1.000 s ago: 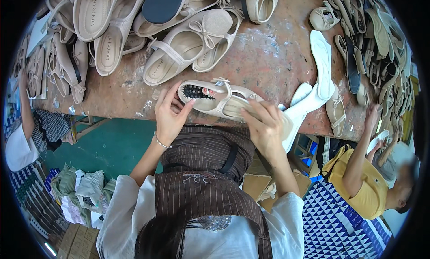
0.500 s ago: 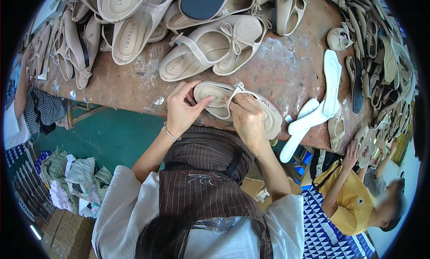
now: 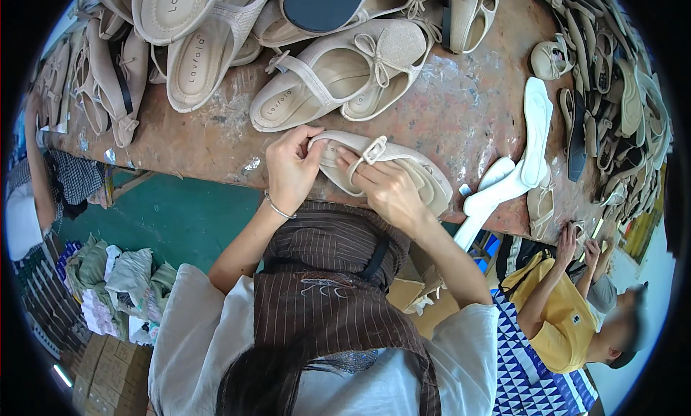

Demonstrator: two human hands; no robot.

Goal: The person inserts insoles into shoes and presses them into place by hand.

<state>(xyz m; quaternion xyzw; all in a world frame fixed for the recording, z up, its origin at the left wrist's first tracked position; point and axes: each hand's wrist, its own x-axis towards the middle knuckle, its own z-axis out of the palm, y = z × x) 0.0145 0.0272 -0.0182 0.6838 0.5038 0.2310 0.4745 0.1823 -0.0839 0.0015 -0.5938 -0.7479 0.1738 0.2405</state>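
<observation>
A beige strapped shoe (image 3: pixel 425 173) lies on its base at the table's near edge, toe to the right. My left hand (image 3: pixel 291 164) pinches the shoe's heel rim between thumb and fingers. Through the strap opening, my right hand (image 3: pixel 389 189) reaches in, its fingers pressing on the insole near the heel. A pale buckle (image 3: pixel 374 150) on the strap stands up beside the right hand's knuckles. Just beyond, a finished-looking beige shoe with a bow (image 3: pixel 306 88) rests on the table.
More beige shoes (image 3: pixel 191 63) crowd the table's far side. White insole-shaped pieces (image 3: pixel 536 128) lie to the right, with a long heap of shoes (image 3: pixel 619 114) past them. A person in a yellow shirt (image 3: pixel 558 315) works at the right; another person's arm (image 3: pixel 39 164) shows far left.
My right hand has slid left, deeper toward the heel, and its fingers have straightened over the insole. My left hand keeps its grip on the heel. The shoe has tilted slightly.
</observation>
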